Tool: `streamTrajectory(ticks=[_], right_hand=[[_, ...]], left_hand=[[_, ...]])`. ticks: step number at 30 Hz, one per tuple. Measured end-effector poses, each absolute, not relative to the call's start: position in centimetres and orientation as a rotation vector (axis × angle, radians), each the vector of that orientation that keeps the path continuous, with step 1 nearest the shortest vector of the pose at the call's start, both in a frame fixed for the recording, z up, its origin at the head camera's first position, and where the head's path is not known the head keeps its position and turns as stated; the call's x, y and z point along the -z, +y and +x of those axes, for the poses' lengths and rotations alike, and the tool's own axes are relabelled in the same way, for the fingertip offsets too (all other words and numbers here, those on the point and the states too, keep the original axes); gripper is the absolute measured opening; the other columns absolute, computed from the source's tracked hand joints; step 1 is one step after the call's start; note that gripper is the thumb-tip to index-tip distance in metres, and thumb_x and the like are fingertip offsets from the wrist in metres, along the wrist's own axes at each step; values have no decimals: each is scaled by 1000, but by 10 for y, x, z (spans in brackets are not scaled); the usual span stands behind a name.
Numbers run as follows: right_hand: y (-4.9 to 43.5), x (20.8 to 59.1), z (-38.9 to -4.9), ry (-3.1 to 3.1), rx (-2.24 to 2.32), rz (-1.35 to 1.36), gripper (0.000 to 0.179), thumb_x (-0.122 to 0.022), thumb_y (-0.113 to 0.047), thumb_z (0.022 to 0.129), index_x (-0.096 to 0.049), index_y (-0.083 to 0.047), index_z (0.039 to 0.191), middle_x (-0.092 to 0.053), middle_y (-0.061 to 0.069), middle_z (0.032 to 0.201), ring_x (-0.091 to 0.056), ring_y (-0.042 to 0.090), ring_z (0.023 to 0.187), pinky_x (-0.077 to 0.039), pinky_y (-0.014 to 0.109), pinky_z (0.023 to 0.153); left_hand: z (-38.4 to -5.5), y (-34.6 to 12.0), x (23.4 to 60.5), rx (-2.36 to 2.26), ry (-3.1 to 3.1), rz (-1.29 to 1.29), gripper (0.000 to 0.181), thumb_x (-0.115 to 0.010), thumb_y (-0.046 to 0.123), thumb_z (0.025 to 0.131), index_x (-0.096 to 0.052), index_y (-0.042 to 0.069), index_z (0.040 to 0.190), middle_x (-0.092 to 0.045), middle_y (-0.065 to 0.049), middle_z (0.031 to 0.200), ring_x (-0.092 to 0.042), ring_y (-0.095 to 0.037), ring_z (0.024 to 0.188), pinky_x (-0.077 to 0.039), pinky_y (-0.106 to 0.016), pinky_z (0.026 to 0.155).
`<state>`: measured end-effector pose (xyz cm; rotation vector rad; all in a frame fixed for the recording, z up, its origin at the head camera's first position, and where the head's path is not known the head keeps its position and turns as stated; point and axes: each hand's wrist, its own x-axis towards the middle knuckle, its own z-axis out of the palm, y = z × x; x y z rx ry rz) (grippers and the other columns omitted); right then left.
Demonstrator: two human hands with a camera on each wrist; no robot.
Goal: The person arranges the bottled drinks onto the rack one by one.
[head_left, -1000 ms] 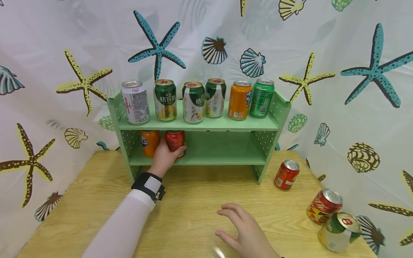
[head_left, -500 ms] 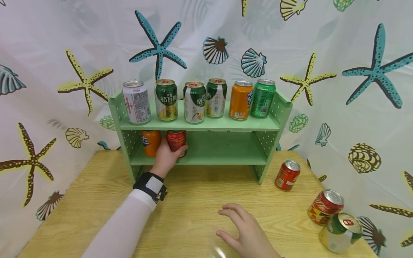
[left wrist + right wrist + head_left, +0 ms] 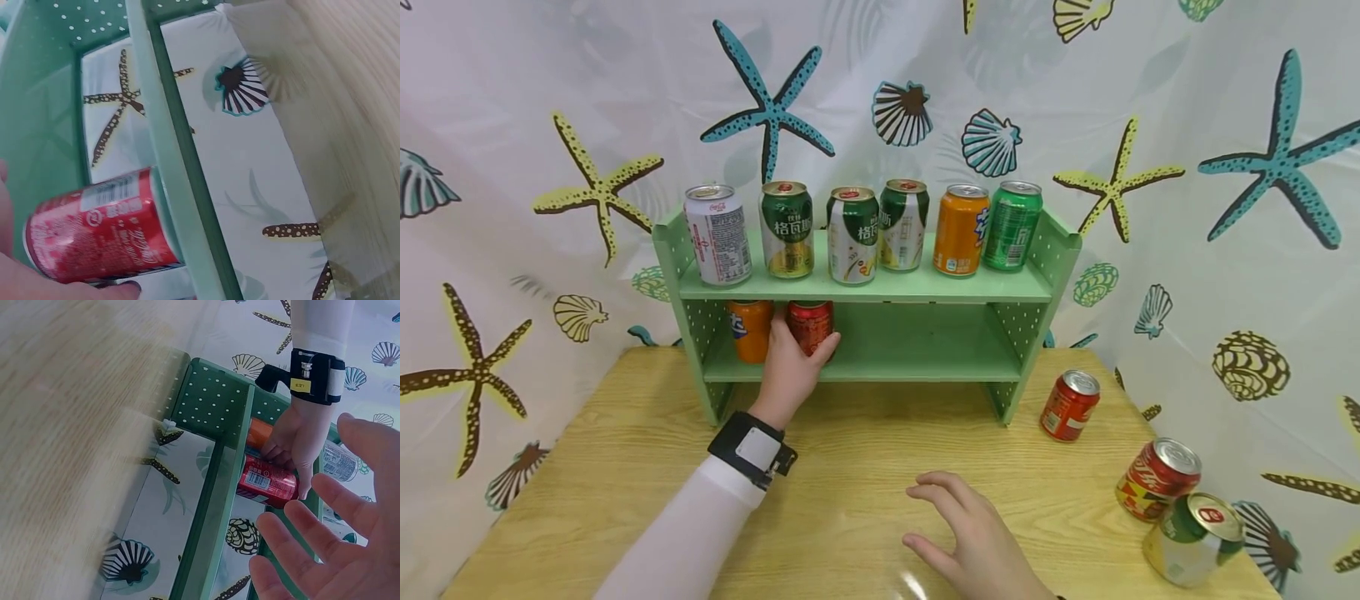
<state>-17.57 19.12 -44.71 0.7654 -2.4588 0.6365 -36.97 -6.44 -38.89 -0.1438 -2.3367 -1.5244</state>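
A red Coca-Cola can [image 3: 811, 325] stands upright on the lower board of the green shelf [image 3: 925, 379]. My left hand [image 3: 790, 367] reaches in around it, fingers on its left side and thumb at its front right. In the left wrist view, the red can [image 3: 103, 228] shows its barcode, and part of the thumb [image 3: 62, 289] runs along it. Just left of that hand stands an orange Fanta can [image 3: 750, 332]. My right hand [image 3: 973, 537] hovers over the front of the table, fingers spread and loosely bent, holding nothing.
Along the upper board stand a white can [image 3: 718, 237], several green-and-white kvass cans [image 3: 787, 233], an orange can [image 3: 961, 232] and a green can [image 3: 1012, 229]. On the table at right are two red cans [image 3: 1070, 408] and a green-and-white can [image 3: 1191, 542].
The left hand has drawn back slightly, its wrist shifting a little right, while the red can stays in place. The right hand keeps its position.
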Motion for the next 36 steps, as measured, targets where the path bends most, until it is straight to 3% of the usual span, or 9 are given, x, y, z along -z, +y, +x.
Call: streamTrajectory(ticks=[7,18,28,36], right_hand=[[191,447,-176,-2479,-655,764,46,-83,-39,88,-67,-19,126,-62,-7,131,-66,16,115,-59,43,88],[192,446,-176,-2462,-660,776,46,-85,-35,86,-67,-18,125,-63,-6,130,-66,17,114,-60,42,88],[193,448,-176,-2453,-667,782,44,-81,-40,90,-67,-16,125,-63,-5,131,-67,17,114,-60,42,88],[193,450,-177,-2420,-671,783,49,-89,-28,81,-67,-18,124,-63,-6,129,-67,16,112,-60,40,87]], left_hand=[[-359,-66,386,1548,-2359,-162,94,-75,34,96,-14,3,161,-33,-25,154,-42,-39,139,-40,-55,116],[-334,-68,384,1474,-2483,-174,93,-70,38,99,-14,-3,160,-19,-29,162,-34,-44,146,-33,-59,120],[-310,-62,372,1448,-2530,-260,86,-69,36,100,-19,2,160,-24,-25,161,-38,-42,145,-35,-57,120],[-286,-59,366,1484,-2561,-382,75,-72,33,98,-32,6,155,-40,-17,154,-51,-35,137,-47,-53,109]])
